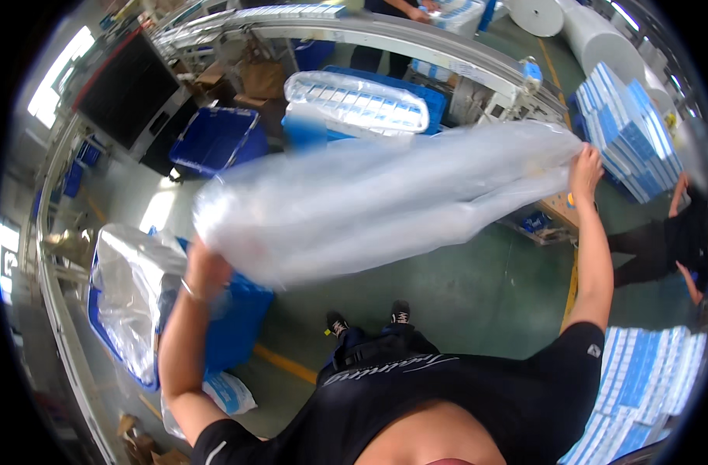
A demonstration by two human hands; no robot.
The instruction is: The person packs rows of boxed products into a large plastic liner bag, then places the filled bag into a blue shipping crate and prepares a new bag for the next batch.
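Note:
A large clear plastic bag [393, 198] is stretched out between my two hands, in the air in front of me and blurred by motion. My right hand [585, 172] pinches its right end at about chest height. At the bag's lower left end, my left hand [208, 271] is closed on the film, though its fingers are smeared and partly covered by the plastic. Behind the bag, a clear-wrapped bundle of blue-and-white packs [358, 101] lies in a blue crate [431, 97].
By my left arm stands a blue bin lined with clear film [129, 310]. An open blue crate [218, 139] is beyond it. Stacks of blue-and-white boxes [629, 132] rise at the right, near another person [671, 240]. A conveyor rail [416, 43] crosses the back.

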